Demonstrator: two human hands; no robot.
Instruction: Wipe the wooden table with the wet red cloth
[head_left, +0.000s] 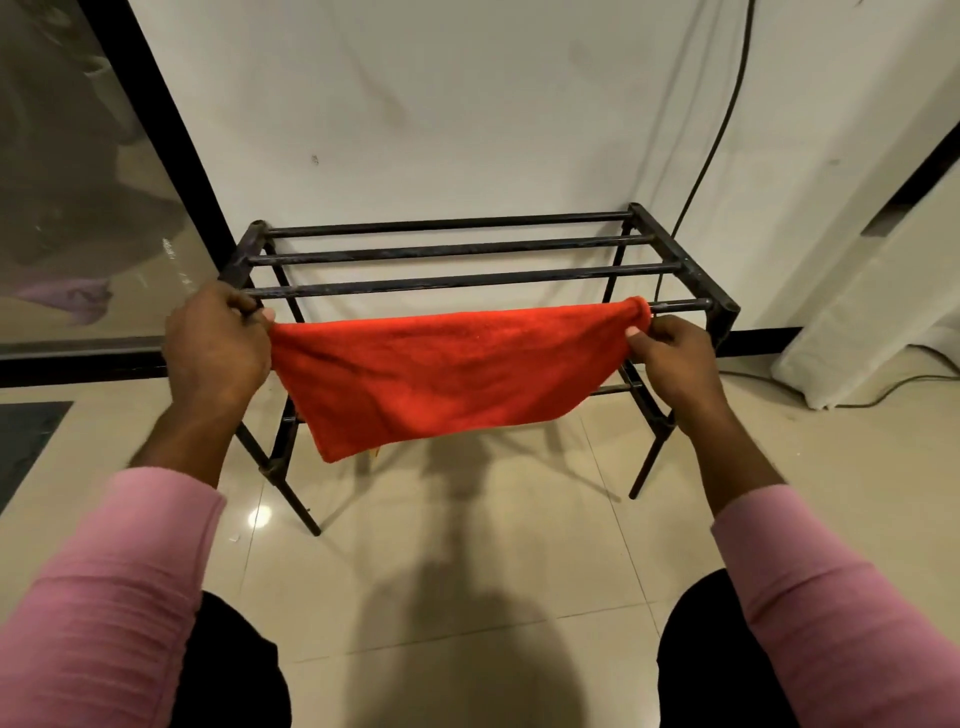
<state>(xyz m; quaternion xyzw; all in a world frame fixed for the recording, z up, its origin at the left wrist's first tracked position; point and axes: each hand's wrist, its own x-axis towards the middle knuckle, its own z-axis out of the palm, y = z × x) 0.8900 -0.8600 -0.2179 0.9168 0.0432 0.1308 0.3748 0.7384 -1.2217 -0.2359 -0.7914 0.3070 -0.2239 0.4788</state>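
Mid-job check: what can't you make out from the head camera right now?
The wooden table: nowhere in the head view.
Front bar of the rack: mostly hidden behind the red cloth, so draped or held there, cannot tell.
Cloth's wetness: does not show.
Fingertips of the left hand: hidden behind its own back; the right hand pinches the other corner.

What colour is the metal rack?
Black; the rack shows best in the head view.

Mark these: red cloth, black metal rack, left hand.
red cloth (441, 374): head view, middle of the hanging fabric.
black metal rack (457, 249): head view, on its second top bar from the back.
left hand (218, 338): head view, back of the hand.
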